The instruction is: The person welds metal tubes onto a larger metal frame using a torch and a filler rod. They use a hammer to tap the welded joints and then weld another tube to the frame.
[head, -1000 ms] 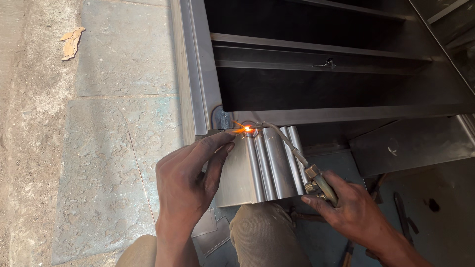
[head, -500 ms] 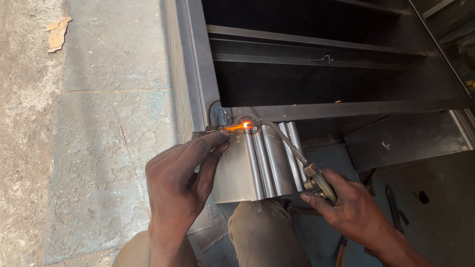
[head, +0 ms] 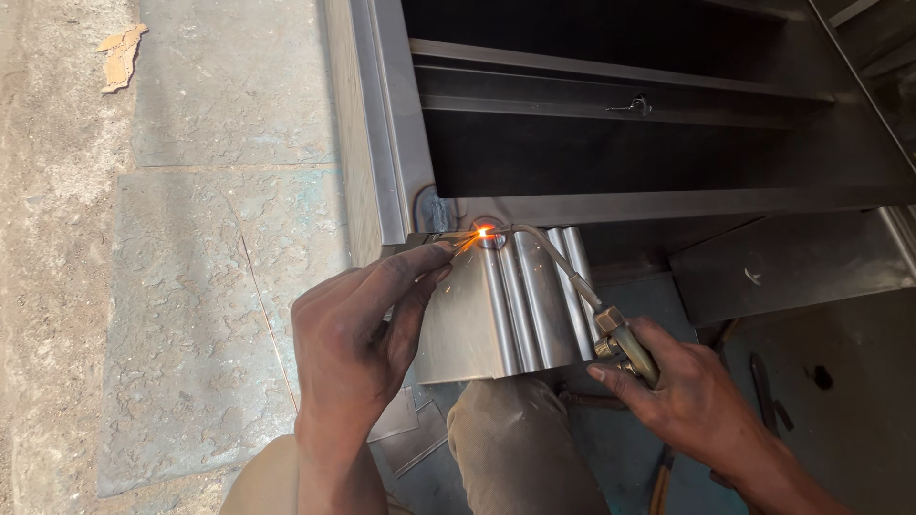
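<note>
Brazing at the corner looks only partly done, to judge from the pictures: one small spot glows orange where the fluted steel panel (head: 515, 305) meets the big steel frame (head: 401, 143), with a darkened patch on the frame just above it. No finished bead shows along the rest of the panel's top edge, so most of the seam seems left to join.

Largest is that frame, a dark open cabinet-like body with long rails, lying beyond both hands. Left of the left grip spreads a rough concrete floor (head: 210, 238) of slabs, with a scrap of torn card far off. Below the right grip, dark tools lie on the ground, too dim to name.

The left hand (head: 358, 334) pinches a thin filler rod (head: 448, 243) between clenched fingertips, its tip at the glow. The right hand (head: 682, 396) grasps the brass torch (head: 625, 343), whose curved nozzle reaches up-left to the same spot.
</note>
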